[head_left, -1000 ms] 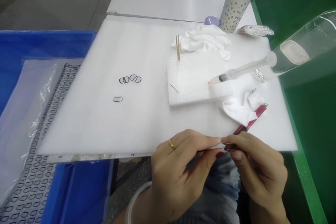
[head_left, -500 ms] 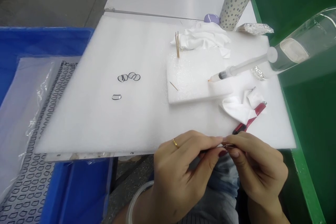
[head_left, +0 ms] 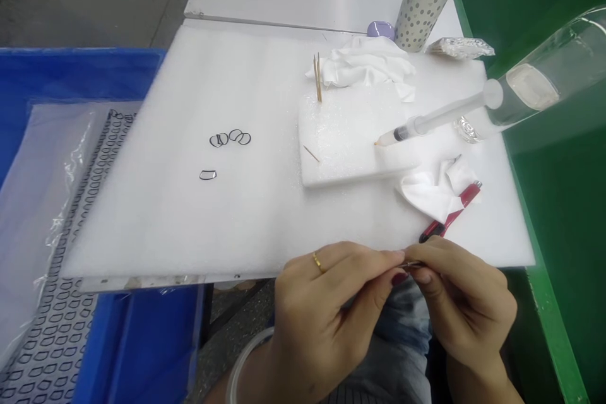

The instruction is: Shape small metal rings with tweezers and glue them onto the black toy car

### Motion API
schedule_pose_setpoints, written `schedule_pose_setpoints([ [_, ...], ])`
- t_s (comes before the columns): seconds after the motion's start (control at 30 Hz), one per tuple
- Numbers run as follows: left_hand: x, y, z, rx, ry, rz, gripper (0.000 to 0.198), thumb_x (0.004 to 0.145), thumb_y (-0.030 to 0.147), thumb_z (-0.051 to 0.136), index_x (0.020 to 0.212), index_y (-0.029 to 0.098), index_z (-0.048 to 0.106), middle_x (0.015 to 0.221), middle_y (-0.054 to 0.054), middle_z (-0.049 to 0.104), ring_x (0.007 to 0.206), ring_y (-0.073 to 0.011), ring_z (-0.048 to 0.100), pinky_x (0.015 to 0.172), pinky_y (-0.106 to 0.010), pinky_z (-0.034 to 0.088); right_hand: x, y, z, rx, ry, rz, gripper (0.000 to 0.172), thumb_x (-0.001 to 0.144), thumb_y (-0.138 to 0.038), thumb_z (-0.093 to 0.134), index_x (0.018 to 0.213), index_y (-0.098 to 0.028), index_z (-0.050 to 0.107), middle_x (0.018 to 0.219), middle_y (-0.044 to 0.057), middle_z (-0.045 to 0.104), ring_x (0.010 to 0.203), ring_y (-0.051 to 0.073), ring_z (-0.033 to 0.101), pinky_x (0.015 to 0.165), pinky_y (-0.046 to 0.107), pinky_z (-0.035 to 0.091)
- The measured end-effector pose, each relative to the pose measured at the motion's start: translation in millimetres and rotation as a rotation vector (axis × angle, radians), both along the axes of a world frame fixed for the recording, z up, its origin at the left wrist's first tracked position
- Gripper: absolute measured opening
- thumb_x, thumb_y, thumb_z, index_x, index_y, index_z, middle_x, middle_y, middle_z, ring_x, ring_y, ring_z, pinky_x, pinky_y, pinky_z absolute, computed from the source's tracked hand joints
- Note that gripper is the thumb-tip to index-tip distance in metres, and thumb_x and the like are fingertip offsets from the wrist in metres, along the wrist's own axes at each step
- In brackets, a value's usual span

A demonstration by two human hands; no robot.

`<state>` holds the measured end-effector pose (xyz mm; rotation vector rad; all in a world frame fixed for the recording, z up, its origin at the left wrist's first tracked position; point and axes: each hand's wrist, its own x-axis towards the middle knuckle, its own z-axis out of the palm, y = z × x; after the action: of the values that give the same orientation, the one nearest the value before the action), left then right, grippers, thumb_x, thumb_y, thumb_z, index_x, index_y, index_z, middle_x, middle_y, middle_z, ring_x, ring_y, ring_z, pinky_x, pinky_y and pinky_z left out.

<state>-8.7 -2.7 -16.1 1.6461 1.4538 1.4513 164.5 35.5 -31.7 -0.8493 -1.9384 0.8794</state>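
Tilted more edge-on since a second ago, the small dark-rimmed piece (head_left: 415, 263) sits at lower centre-right, pinched in the fingertip grip of both left hand (head_left: 326, 309) and right hand (head_left: 466, 303). Above are a red-and-black tool (head_left: 455, 213), a white foam block (head_left: 341, 139) and a syringe (head_left: 452, 111).

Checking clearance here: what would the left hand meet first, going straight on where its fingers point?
Likely the right hand, which lies just ahead, pinching a small thin piece; whether the left hand already touches either is unclear.
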Motion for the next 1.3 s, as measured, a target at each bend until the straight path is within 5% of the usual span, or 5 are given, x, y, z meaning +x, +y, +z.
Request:
schedule_pose_setpoints([
  [1.3, 0.6, -1.5, -5.5, 0.030, 0.091, -0.024, 0.014, 0.094, 0.004, 0.066, 0.099, 0.015, 0.074, 0.080, 0.000, 0.077, 0.072, -0.0096, 0.072, 0.069, -0.018, 0.061, 3.4, -3.6, 5.6, 0.078, -0.140, -0.066, 0.022, 0.093, -0.005, 0.063, 0.109, -0.018, 0.070, 0.081, 0.001, 0.073, 0.064, 0.011, 0.064, 0.054, 0.024, 0.051],
])
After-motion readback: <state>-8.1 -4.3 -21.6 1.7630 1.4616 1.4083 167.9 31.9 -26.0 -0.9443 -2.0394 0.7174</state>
